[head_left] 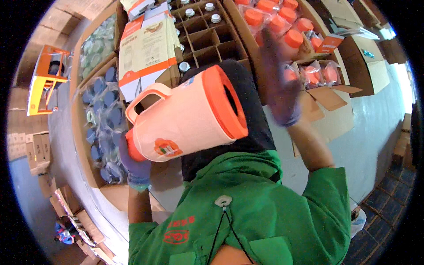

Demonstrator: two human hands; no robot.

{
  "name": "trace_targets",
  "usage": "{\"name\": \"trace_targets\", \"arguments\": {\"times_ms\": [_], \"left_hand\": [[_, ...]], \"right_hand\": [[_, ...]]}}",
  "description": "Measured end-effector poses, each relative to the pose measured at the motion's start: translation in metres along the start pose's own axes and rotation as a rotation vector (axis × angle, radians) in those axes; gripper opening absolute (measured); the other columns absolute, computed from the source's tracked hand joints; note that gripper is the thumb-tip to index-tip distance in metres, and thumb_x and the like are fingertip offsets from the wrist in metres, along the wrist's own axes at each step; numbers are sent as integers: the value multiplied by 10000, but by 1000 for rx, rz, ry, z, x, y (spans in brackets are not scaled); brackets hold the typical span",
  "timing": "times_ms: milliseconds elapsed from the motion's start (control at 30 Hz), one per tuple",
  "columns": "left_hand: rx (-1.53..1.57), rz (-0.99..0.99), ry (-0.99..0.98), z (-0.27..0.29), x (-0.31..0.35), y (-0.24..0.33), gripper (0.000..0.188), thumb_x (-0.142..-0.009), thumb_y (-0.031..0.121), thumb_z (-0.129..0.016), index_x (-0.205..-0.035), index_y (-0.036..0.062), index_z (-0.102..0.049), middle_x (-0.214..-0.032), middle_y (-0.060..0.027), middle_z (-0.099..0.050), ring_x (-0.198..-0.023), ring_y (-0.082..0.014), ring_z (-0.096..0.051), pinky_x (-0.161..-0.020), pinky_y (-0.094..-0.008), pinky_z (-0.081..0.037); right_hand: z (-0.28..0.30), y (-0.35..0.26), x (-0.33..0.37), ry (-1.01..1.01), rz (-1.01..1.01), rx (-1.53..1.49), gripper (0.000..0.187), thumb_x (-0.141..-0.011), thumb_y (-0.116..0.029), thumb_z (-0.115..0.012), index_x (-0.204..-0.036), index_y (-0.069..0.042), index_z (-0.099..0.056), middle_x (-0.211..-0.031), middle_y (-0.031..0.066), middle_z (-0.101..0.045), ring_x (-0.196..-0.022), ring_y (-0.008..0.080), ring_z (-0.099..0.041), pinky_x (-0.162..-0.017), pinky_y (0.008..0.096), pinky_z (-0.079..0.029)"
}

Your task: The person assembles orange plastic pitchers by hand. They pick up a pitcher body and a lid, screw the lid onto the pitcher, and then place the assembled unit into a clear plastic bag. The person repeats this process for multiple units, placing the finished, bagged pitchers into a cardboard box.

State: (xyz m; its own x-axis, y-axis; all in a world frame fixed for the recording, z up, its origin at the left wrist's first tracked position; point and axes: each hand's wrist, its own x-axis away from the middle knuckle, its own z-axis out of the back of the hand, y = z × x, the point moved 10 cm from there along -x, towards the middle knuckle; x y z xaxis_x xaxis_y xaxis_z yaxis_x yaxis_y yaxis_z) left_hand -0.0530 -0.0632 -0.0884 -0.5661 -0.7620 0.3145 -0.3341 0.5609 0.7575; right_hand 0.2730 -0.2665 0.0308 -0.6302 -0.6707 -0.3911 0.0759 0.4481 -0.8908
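- The left hand (134, 165), in a purple glove, is gripping the base of a pale peach jug (183, 119), holding it tilted on its side in front of the person's chest.
- The jug's orange rim (225, 101) is facing up and to the right, its handle pointing left.
- The right hand (278, 84), gloved and blurred, is hanging raised and holding nothing, fingers loosely spread, near a box of orange lids (282, 22).
- A divided carton (205, 37) is sitting behind the jug, and a box of bagged blue lids (104, 128) is lying at its left.
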Motion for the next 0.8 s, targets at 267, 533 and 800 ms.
{"name": "trace_targets", "arguments": {"times_ms": [267, 533, 800], "left_hand": [[5, -12, -51, -3, -14, -6, 577, -991, 419, -381, -1288, -67, -479, -1296, -171, -547, -1180, -274, -540, -1027, -414, -409], [-187, 57, -34, 10, 5, 9, 593, -965, 479, -446, -1367, 44, -445, -1367, -149, -501, -1242, -284, -491, -1077, -465, -359], [-344, -136, -106, -19, 6, 39, 635, -940, 486, -466, -1370, 21, -426, -1390, -157, -476, -1250, -298, -480, -1059, -458, -378]], "right_hand": [[-34, 33, 22, -250, 14, 257, 901, -678, -128, -473, -1496, 29, -131, -1573, 191, -126, -1470, 293, -67, -1174, 379, -49], [-26, 15, 40, -314, -94, 52, 1200, -682, -567, -698, -1488, 64, -71, -1552, 223, -151, -1434, 330, -195, -1161, 415, -158], [-32, -21, 47, -338, 621, 353, 1138, -611, -736, -663, -1461, -77, -291, -1472, 364, -206, -1325, 562, -258, -1043, 650, -228]]}}
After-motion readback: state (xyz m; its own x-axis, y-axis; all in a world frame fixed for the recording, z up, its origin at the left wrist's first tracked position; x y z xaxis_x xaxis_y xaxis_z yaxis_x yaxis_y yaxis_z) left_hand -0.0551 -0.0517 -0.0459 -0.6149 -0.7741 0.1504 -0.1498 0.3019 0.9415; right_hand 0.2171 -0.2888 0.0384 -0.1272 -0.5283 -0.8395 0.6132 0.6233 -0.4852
